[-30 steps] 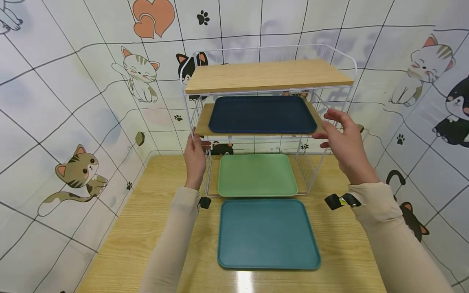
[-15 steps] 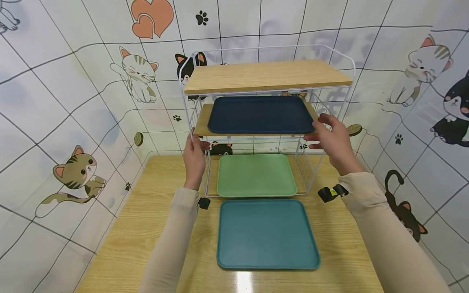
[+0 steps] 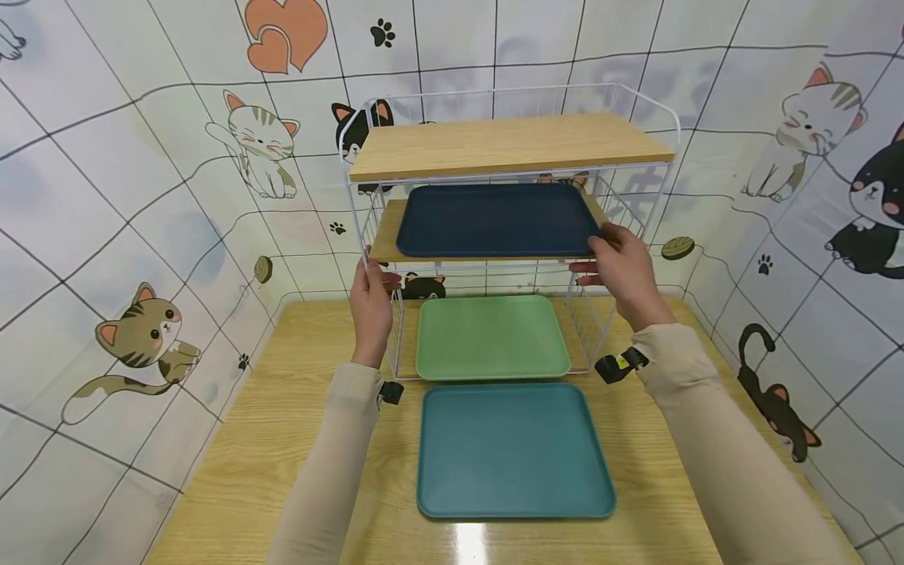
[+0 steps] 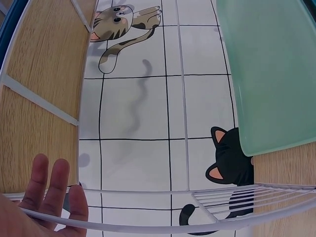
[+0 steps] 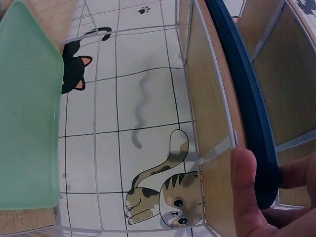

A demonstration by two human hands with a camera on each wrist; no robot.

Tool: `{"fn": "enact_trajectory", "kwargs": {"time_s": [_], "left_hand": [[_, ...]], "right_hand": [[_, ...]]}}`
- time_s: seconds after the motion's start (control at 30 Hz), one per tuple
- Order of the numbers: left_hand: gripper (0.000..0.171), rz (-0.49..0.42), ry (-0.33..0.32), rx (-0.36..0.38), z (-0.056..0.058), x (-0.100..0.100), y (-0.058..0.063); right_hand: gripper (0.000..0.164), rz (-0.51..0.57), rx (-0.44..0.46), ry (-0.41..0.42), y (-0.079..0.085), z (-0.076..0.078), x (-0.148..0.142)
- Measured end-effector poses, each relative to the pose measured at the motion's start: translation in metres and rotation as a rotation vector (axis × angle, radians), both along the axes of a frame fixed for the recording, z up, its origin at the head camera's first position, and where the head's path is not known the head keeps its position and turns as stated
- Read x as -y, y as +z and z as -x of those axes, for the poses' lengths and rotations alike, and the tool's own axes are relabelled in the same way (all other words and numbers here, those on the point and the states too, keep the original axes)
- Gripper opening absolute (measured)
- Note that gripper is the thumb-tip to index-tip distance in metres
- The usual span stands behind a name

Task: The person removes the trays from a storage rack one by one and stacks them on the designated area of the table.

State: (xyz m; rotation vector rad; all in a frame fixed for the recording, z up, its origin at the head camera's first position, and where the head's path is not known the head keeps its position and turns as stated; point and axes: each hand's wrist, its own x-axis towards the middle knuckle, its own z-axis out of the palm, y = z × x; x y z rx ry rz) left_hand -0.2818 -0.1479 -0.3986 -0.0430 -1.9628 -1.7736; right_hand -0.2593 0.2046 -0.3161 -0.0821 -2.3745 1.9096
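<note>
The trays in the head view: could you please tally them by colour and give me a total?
Dark blue tray: 1, on the middle board
Green tray: 1, on the bottom board
Teal tray: 1, on the table
Total: 3 trays

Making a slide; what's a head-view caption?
Left hand holds rack, right hand grips navy tray; green tray below, teal tray in front.

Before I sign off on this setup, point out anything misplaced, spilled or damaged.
Only the teal tray stands out: it lies on the wooden tabletop before the wire-framed rack, while the green tray and navy tray rest on its wooden shelves. No spills or damage show.
</note>
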Motion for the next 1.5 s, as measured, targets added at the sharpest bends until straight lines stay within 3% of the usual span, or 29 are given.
{"fn": "enact_trajectory", "kwargs": {"time_s": [0.17, 0.43, 0.83, 1.27, 1.5], "left_hand": [[0.051, -0.007, -0.007, -0.036, -0.001, 0.000, -0.001], [0.054, -0.042, -0.003, -0.023, -0.002, -0.001, -0.001], [0.050, -0.018, -0.001, -0.020, -0.001, 0.001, -0.002], [0.052, -0.013, 0.012, -0.044, -0.001, 0.000, -0.003], [0.048, -0.016, 0.016, -0.029, 0.000, -0.001, -0.002]], "right_hand": [[0.064, 0.023, 0.008, -0.015, -0.001, 0.003, 0.003], [0.062, 0.090, 0.021, -0.014, 0.004, 0.001, 0.003], [0.062, 0.246, 0.040, 0.050, 0.007, -0.007, 0.007], [0.063, 0.384, -0.034, 0.052, 0.004, -0.017, 0.010], [0.063, 0.442, -0.064, 0.011, 0.008, -0.023, 0.012]]}}
